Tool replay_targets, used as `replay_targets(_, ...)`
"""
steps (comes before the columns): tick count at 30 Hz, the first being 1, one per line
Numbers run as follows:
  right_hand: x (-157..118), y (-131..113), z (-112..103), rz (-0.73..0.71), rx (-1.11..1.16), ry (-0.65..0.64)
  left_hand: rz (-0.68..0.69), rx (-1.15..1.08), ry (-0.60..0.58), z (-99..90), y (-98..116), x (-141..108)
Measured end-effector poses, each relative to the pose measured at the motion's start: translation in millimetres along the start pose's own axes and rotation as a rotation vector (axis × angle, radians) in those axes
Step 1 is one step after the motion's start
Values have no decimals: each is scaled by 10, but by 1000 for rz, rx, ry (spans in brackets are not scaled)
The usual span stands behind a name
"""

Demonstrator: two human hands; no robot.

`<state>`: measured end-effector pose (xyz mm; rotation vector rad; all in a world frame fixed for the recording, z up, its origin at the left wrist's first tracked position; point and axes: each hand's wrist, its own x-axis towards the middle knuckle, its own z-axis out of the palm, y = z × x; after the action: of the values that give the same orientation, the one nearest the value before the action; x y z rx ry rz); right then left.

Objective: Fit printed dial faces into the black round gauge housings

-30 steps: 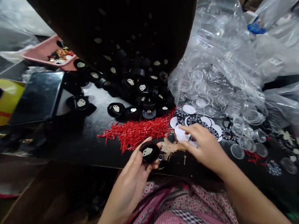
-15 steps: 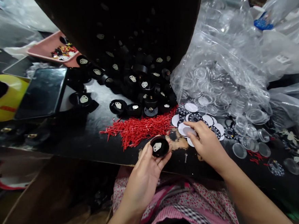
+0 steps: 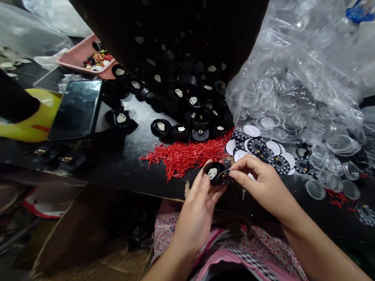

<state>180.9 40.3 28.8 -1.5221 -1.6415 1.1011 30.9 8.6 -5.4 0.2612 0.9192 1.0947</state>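
My left hand (image 3: 196, 204) is closed around a round black gauge housing (image 3: 212, 173), its open face up with a pale metal plate inside. Between the thumb and fingers of my right hand (image 3: 257, 180) is a black dial disc (image 3: 224, 177), tilted at the housing's right rim. Just behind my hands lies a heap of thin red pointers (image 3: 188, 155). More dial discs (image 3: 279, 164), some with white backs up, are spread beyond my right hand. A small metal screw (image 3: 243, 194) lies on the table below that hand.
Several black housings (image 3: 180, 132) spill from a dark container at the back. Clear round covers (image 3: 269, 109) fill a plastic bag at right, some loose on the table. On the left stand a phone-like dark slab (image 3: 75, 110), a yellow tape roll (image 3: 41, 120) and a pink tray (image 3: 72, 58).
My right hand has lifted a disc from the pile and brought it left to the housing, turned dark side into view. My left hand still holds the housing. The view has shifted left.
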Motion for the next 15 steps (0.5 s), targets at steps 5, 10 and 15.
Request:
replay_targets(5,23,-78,86,102,25,2,28,138,-19,-40,-70,-19)
replay_targets(10,47,-68,87,215,129,-39,66,210,-54,-103,-78,-12)
replay_targets(15,20,-47,65,174,77,-22,86,216,-106,-110,-77,-2)
